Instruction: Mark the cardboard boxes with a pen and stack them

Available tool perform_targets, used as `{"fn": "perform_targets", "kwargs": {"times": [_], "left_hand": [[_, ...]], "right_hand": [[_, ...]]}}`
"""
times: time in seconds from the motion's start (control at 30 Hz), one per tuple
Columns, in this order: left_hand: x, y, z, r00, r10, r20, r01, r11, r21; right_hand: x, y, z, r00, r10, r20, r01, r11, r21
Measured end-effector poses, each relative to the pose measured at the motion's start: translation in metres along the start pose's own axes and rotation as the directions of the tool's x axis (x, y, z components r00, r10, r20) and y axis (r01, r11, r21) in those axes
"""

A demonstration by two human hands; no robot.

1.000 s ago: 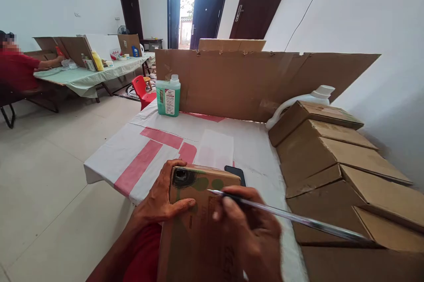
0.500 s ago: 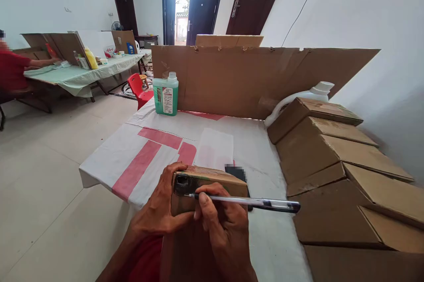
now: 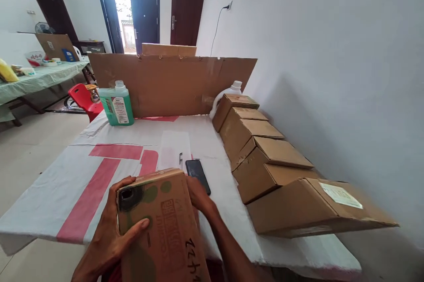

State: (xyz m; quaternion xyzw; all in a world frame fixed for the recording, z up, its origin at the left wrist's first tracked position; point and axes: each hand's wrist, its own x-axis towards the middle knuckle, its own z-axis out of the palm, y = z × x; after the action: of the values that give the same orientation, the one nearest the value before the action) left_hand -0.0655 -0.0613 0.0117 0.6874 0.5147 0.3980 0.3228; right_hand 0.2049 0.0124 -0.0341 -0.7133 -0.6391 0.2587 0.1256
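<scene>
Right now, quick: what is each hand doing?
Left hand: closed on the near left corner of the printed cardboard box, thumb on top.
Right hand: grips the box's right edge; its fingers are hidden behind it.

Both forearms are seen bare, with no sleeves, rings or watch; the left hand (image 3: 111, 238) and right hand (image 3: 198, 196) are ungloved (a strip of red clothing is glimpsed below).

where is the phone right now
In the head view the phone lies flat on the white and red tablecloth, just beyond the cardboard box held in both hands, beside the right hand and left of the row of brown boxes.
</scene>
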Motion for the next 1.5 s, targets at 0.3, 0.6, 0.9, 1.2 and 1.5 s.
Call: {"fn": "perform_targets", "kwargs": {"times": [0.3, 0.6, 0.9, 1.2, 1.5], "left_hand": [[0.002, 0.015, 0.003, 0.996, -0.089, -0.004, 0.088, 0.996, -0.033], [0.008, 0.008, 0.004, 1.0, -0.024, -0.008, 0.024, 0.999, 0.027], [0.006, 0.013, 0.005, 0.999, -0.012, 0.043, 0.014, 0.999, -0.032], [0.007, 0.021, 0.006, 0.996, 0.014, 0.092, -0.009, 0.998, -0.063], [0.011, 0.032, 0.012, 0.992, 0.126, 0.023, -0.123, 0.986, -0.11]], "right_hand": [[-0.007, 0.005, 0.027, 0.985, 0.131, 0.113, -0.12, 0.988, -0.099], [-0.007, 0.041, 0.005, 0.913, 0.349, -0.213, -0.346, 0.937, 0.05], [0.007, 0.054, 0.02, 0.943, 0.314, -0.108, -0.202, 0.802, 0.562], [-0.076, 0.03, -0.042, 0.961, 0.239, -0.142, 0.149, -0.011, 0.989], [-0.14, -0.054, -0.058, 0.914, -0.33, 0.236, -0.348, -0.337, 0.875]]}}
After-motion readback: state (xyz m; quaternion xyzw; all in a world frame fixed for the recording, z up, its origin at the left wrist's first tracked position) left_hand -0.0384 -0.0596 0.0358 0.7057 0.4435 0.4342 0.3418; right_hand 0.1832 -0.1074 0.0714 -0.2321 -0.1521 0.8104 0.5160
